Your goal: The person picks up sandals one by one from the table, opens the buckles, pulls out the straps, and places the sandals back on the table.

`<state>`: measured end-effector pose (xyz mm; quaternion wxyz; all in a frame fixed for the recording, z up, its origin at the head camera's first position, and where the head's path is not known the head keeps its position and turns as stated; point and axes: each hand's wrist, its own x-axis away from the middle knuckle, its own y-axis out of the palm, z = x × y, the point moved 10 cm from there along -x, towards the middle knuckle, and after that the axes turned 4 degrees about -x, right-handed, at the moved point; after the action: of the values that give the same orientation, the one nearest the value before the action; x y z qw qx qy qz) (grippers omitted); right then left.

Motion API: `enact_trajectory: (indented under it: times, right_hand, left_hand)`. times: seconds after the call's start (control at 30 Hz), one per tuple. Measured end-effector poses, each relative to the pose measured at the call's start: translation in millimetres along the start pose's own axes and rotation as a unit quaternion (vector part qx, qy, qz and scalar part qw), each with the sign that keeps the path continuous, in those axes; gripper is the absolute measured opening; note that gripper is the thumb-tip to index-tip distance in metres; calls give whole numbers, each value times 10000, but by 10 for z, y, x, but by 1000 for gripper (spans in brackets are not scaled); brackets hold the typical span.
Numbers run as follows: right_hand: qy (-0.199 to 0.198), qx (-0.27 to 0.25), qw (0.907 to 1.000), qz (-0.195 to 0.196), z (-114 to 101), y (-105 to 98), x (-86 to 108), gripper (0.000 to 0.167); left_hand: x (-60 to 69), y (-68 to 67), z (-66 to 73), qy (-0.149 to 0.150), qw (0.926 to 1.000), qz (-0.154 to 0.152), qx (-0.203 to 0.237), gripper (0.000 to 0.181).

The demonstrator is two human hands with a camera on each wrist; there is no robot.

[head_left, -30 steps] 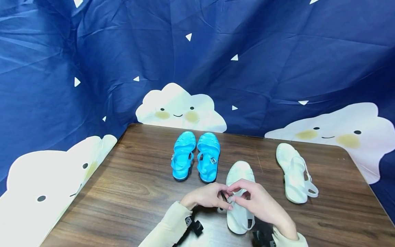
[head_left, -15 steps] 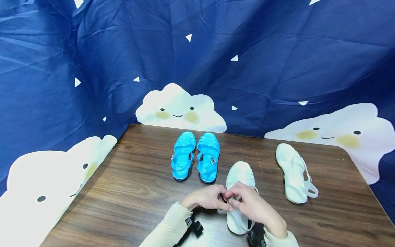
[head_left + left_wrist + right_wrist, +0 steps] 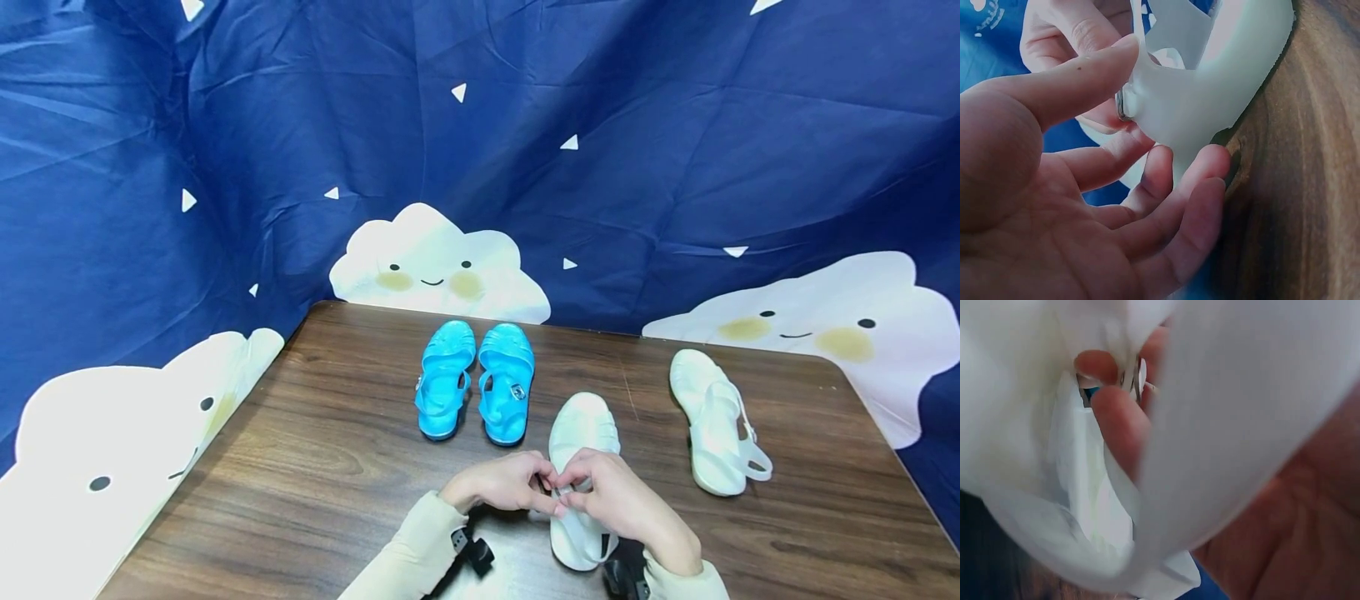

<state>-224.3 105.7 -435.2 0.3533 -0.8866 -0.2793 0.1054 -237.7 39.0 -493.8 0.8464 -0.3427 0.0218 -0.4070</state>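
Fingers [image 3: 1207, 206] of the left hand [image 3: 491, 483] are curled against the side of the near white sandal [image 3: 583, 423], and its upper edge is pressed by the left thumb [image 3: 1085, 81]. A strap [image 3: 574, 527] of the same sandal is pinched by the right hand [image 3: 626, 504] close to a metal buckle [image 3: 1120, 105]; exactly how far the strap is threaded cannot be told, as that spot is partly covered by fingertips. In the right wrist view, much of the right hand is hidden by a broad white band, blurred in the foreground.

The near white sandal is placed sole down on the brown wooden table [image 3: 337, 450], beneath both hands, with its toe pointed away from the person and its heel turned toward them. Both forearms are covered by cream sleeves [image 3: 408, 542], and a black device [image 3: 477, 554] is worn at each wrist.

Farther off, past the left hand, two blue sandals [image 3: 507, 343] are set side by side, toes pointed away; a buckle can be seen on the inner sole of the right-hand one. To the right, well apart from the hands, a far white sandal [image 3: 693, 379] is laid with its heel strap spread outward. The table is backed by a dark blue cloth [image 3: 510, 108], printed with white triangles and smiling clouds [image 3: 435, 250].
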Motion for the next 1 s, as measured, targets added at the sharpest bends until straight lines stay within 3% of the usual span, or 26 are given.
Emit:
enact_trajectory:
  times: [0.43, 0.73, 1.0]
  right_hand:
    - [112, 83, 9999, 21, 42, -8, 20, 10]
    - [5, 582, 9978, 332, 6, -47, 4, 17]
    - [59, 166, 9998, 38, 46, 34, 19, 13]
  left_hand:
    - [-2, -1, -7, -18, 9999, 77, -81, 15]
    - [5, -14, 15, -49, 9997, 189, -131, 16]
    - [6, -18, 25, 30, 9995, 233, -195, 16]
